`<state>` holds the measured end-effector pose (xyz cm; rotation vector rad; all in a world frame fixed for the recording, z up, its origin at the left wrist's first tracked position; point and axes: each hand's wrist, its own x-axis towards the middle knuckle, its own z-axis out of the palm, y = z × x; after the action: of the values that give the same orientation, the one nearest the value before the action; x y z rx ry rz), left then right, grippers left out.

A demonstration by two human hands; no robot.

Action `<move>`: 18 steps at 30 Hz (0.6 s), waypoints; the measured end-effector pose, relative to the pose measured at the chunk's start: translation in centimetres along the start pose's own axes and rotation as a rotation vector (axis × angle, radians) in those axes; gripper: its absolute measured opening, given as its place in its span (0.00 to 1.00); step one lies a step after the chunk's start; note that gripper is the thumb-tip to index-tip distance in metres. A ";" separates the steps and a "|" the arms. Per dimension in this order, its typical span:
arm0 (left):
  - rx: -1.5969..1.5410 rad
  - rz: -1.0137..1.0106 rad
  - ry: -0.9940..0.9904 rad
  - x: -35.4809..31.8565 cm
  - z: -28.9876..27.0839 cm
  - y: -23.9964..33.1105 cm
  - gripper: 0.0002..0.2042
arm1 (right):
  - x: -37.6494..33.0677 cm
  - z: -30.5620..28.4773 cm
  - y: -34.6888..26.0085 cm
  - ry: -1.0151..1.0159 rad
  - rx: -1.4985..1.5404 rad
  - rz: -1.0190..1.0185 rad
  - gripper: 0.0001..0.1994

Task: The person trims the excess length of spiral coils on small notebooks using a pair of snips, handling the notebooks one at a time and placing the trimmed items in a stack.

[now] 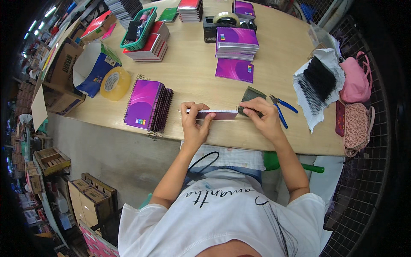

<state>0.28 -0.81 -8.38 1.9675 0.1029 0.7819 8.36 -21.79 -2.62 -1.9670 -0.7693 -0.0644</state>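
Near the table's front edge, my left hand (195, 124) grips a thin notebook (218, 115), held on edge with its white page edges and punched side up. My right hand (262, 115) is closed in a pinch at the notebook's right end, where a bit of dark wire shows. Behind and partly under that hand lies a dark olive block-like thing (253, 95). A pair of blue-handled cutting pliers (282, 109) rests just to the right. Left of my left hand stands a stack of purple spiral notebooks (144, 105) with dark coils along their edges.
Beyond my hands are unbound purple notebooks (236, 40) and a tape dispenser (209, 30). Black wire coils (319, 77) lie on white paper at the right, beside pink pouches (356, 79). A yellow tape roll (115, 83), a green basket (139, 30) and cartons (64, 64) stand left.
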 end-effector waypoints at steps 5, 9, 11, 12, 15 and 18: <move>0.021 0.002 -0.020 0.1 0.2 -0.2 0.16 | 0.5 -0.1 0.0 0.007 -0.135 -0.096 0.06; 0.008 0.003 -0.018 0.3 0.2 -0.3 0.16 | 0.4 -0.2 0.7 -0.106 0.035 -0.129 0.06; 0.003 -0.012 -0.004 0.3 0.2 -0.3 0.17 | 0.5 -0.2 0.4 -0.126 0.037 -0.170 0.06; 0.021 0.002 -0.005 0.2 0.2 -0.4 0.17 | 0.4 -0.4 -0.1 -0.162 0.041 -0.095 0.06; 0.054 0.035 -0.009 0.2 0.2 -0.4 0.17 | 0.3 -0.6 -1.0 -0.249 0.002 0.019 0.08; 0.057 0.040 -0.019 0.2 0.2 -0.4 0.17 | 0.1 0.0 -0.3 -0.210 -0.126 -0.087 0.11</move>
<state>0.69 -0.70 -8.67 2.0360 0.0757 0.7942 8.31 -21.64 -2.32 -2.0805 -1.0094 0.0441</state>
